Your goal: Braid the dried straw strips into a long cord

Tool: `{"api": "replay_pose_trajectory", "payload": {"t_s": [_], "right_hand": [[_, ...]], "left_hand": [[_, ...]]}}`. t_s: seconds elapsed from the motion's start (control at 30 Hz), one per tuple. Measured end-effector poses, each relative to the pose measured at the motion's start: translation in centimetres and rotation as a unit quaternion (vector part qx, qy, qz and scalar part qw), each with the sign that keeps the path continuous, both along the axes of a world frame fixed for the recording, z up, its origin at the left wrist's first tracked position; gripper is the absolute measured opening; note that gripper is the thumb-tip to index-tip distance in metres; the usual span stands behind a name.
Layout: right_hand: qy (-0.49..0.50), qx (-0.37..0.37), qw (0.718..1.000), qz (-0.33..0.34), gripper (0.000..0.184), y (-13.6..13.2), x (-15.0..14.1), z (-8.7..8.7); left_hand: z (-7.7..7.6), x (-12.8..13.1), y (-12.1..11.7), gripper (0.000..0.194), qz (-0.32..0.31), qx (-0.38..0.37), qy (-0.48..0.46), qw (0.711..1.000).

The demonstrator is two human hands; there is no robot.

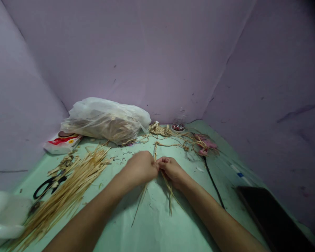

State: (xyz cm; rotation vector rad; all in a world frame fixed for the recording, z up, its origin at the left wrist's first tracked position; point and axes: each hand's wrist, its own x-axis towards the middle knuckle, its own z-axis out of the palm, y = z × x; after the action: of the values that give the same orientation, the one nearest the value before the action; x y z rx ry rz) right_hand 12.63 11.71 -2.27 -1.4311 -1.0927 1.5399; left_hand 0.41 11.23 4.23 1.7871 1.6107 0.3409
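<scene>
Both hands meet at the middle of the green tabletop, working on a thin braid of straw strands (155, 150). My left hand (144, 164) is closed on the strands, its fingers partly hidden behind its own back. Beside it, my right hand (171, 168) pinches the same strands between thumb and fingers. The narrow braided part runs up away from me, above the hands. Loose straw ends (169, 196) hang below the right hand, and a few more (139, 206) trail under the left wrist.
At left lie a bundle of dry straw (65, 189) and black-handled scissors (46, 187). A plastic bag (105, 120) rests against the back wall beside a red-and-white packet (64, 143). Behind are woven straw (160, 129) and a bead container (178, 126). A black tablet-like slab (273, 217) and marker (240, 174) lie right.
</scene>
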Motion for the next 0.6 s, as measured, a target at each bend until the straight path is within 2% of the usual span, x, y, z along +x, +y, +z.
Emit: {"api": "replay_pose_trajectory", "payload": {"t_s": [0.03, 0.1, 0.17, 0.23, 0.3, 0.43, 0.6], "right_hand": [[0.0, 0.008, 1.0, 0.004, 0.007, -0.1, 0.1, 0.0], [0.0, 0.017, 1.0, 0.006, 0.01, -0.3, 0.3, -0.1], [0.004, 0.022, 1.0, -0.001, 0.01, -0.3, 0.4, -0.2], [0.012, 0.028, 1.0, 0.003, 0.009, -0.3, 0.4, -0.4], [0.026, 0.029, 0.999, 0.016, 0.007, -0.2, 0.5, -0.5], [0.034, 0.023, 0.999, 0.031, 0.006, -0.2, 0.8, -0.6], [0.036, 0.019, 0.998, 0.05, 0.012, -0.3, 1.2, -0.2]], "left_hand": [[0.2, -0.6, 0.7, 0.015, 0.014, -0.006, -0.02, 1.0], [0.1, -1.2, 1.7, 0.011, 0.074, -0.074, -0.114, 0.988], [-0.8, -1.2, 2.2, 0.011, 0.112, -0.181, -0.224, 0.951], [-2.3, -0.7, 2.4, 0.01, 0.093, -0.262, -0.289, 0.916], [-3.5, -0.3, 2.4, 0.013, 0.057, -0.303, -0.314, 0.898], [-4.6, -0.2, 2.5, 0.021, 0.049, -0.33, -0.317, 0.888], [-4.8, -0.6, 2.6, 0.019, 0.025, -0.29, -0.325, 0.9]]}}
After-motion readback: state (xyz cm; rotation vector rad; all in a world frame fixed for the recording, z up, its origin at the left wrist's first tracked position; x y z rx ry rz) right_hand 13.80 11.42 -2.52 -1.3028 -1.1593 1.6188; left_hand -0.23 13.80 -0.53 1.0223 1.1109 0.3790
